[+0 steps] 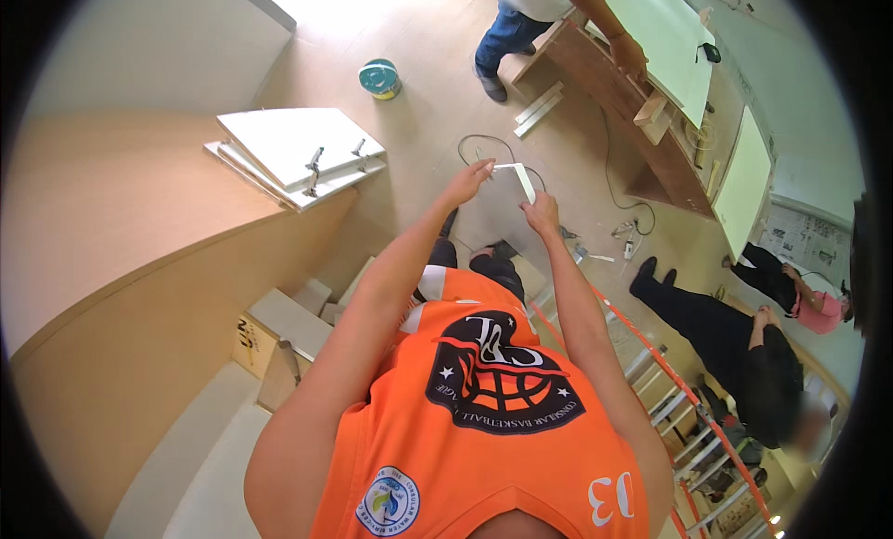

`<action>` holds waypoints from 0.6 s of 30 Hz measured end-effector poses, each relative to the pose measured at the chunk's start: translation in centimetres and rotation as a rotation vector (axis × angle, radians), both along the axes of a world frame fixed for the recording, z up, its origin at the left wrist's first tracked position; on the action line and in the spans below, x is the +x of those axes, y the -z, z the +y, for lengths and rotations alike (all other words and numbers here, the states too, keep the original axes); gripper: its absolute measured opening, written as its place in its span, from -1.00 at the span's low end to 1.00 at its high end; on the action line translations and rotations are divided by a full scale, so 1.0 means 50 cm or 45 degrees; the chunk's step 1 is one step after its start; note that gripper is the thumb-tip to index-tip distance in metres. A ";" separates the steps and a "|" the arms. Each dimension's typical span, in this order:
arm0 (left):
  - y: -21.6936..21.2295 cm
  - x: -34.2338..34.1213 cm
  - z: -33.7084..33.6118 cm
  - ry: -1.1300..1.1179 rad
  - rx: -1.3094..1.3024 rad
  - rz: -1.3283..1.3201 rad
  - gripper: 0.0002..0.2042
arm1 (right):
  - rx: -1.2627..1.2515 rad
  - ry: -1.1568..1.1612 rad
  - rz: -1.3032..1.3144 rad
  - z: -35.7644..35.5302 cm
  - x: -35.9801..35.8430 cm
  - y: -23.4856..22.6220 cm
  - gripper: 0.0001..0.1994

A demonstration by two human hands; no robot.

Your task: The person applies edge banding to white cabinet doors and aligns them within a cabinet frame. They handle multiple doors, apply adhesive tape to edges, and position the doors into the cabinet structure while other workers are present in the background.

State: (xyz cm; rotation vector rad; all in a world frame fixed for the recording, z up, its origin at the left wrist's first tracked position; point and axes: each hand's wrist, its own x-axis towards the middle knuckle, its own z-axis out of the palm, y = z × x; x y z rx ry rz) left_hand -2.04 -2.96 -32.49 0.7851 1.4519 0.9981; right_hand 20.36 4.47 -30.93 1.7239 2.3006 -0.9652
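To my left runs the big tan counter (112, 213), curved at its edge, and on its corner lies a stack of white panels (298, 153) with metal hinges on top. Ahead, past my arms, a brown workbench (642, 120) carries pale green boards, and another person leans a hand on it; two more people sit low at my right beside an orange-railed ladder (688, 399). On the floor there is a small teal tin (379, 78), a black cord (614, 181) and a few loose white strips near the bench.

What I hold is the smallest thing here: a thin white L-shaped strip (521, 174), up in front of me at arm's length, over the floor and apart from everything else. My left hand (468, 181) pinches the end of the short level leg between fingertips. My right hand (541, 212) is closed on the lower end of the longer leg, which slants down toward it. Both grips are shut on the piece, though how tightly I cannot tell.

To handle this well, I judge that I should keep both pinches close to the ends and light, since so slim a strip would likely bend or snap at its corner if I twist my hands against one another. Holding it square to my eyes helps me check the angle.
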 end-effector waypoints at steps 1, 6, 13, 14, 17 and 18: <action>0.002 -0.002 -0.007 -0.013 -0.067 -0.003 -0.44 | -0.019 -0.010 -0.020 -0.001 0.002 -0.008 -0.65; 0.056 -0.018 -0.059 -0.074 -0.258 0.014 -0.43 | -0.014 0.040 -0.020 -0.057 0.062 -0.108 -0.63; 0.084 -0.050 -0.093 -0.171 -0.596 -0.313 -0.41 | 0.090 0.217 0.265 -0.116 0.111 -0.359 -0.64; 0.084 -0.052 -0.094 -0.146 -0.613 -0.278 -0.42 | 0.074 0.251 0.238 -0.128 0.115 -0.401 -0.63; 0.100 -0.078 -0.074 -0.192 -0.613 -0.316 -0.39 | 0.065 0.327 0.219 -0.140 0.096 -0.540 -0.61; 0.112 -0.086 -0.069 -0.229 -0.611 -0.352 -0.37 | 0.074 0.349 0.245 -0.147 0.087 -0.582 -0.61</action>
